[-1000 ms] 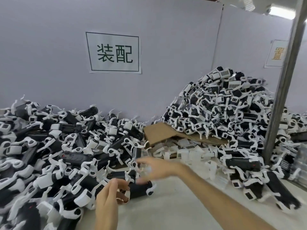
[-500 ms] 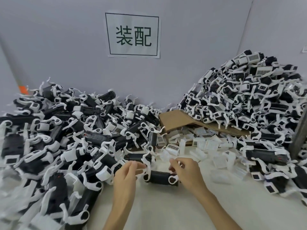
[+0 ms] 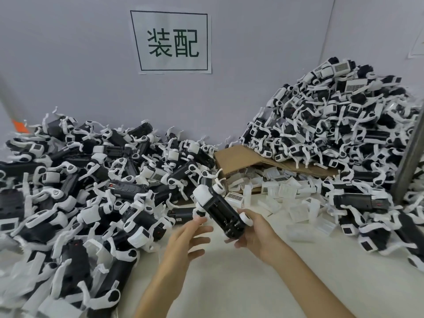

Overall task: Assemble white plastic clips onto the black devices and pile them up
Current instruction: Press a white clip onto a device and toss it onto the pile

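Black device (image 3: 221, 211): one, roughly cylindrical, matte black plastic with a grooved side, held tilted above the surface (image 3: 252, 285), its upper end pointing away toward the wall (image 3: 68, 65). White clip (image 3: 203, 195): smooth, boxy white plastic seated round the device's upper end, with thin curved prongs above it. Right hand (image 3: 255, 236): grip clamped on the device's lower end, fingers curled beneath it, thumb beside a small round white cap. Left hand (image 3: 185, 241): grip apart, fingers spread and straight, holding nothing, just beside the device's lower end; contact cannot be told. Left pile (image 3: 91, 180): low, wide heap of black devices with white clips fitted, tangled, lying on the surface against the wall. Right pile (image 3: 332, 125): taller, cone-shaped heap of the same, several with barcode labels. Cardboard sheet (image 3: 238, 157): brown, flat, creased, slanting out from under the right pile. Loose clips (image 3: 286, 191): translucent white, boxy, some barcoded, scattered on the surface below the cardboard. Sign (image 3: 172, 41): white paper, black rectangular border, two dark green characters, fixed to the pale grey wall. Post (image 3: 410, 154): grey metal, at the right edge. Surface: pale, smooth, matte.
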A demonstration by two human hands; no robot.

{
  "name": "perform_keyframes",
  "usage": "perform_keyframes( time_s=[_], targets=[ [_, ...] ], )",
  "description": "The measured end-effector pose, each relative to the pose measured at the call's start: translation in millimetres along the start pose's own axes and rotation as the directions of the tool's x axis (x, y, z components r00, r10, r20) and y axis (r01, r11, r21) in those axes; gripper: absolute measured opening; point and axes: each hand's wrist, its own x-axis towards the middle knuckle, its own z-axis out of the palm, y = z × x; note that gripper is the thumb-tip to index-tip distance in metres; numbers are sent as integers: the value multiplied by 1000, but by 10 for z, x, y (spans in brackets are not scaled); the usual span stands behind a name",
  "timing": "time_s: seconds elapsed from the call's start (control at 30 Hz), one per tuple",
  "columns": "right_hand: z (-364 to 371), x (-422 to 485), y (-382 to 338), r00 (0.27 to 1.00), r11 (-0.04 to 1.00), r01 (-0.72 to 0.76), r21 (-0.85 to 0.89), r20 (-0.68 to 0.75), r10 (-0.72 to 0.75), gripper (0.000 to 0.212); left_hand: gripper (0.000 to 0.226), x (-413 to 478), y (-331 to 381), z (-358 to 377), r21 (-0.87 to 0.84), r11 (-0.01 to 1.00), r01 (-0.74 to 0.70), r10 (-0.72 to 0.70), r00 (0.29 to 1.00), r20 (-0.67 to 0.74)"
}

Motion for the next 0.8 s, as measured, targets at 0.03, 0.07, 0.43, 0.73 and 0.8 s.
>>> perform_keyframes(
  time_s=[0.03,0.07,0.43,0.73,0.8],
  targets=[
    [12,-1,29,998,999,-40,-10,51,41,37,50,-8,-2,11,10,1000,-4,3,999,44],
    [28,-6,60,990,996,-71,-48,120,76,39,56,-27,3,36,8,1000,-12,11,997,71],
    [-222,122,84,698,282,56,-958,-164,-697,25,45,-55,61,51,-188,981,-52,34,995,-98],
    [-424,151,85,919,182,-93,-979,-154,-362,43,39,-10,-15,43,-196,980,-24,8,997,-83],
    [-319,146,131,923,244,110,-964,8,-385,29,38,0,-22,39,-212,977,-28,9,996,-87]
  ],
)
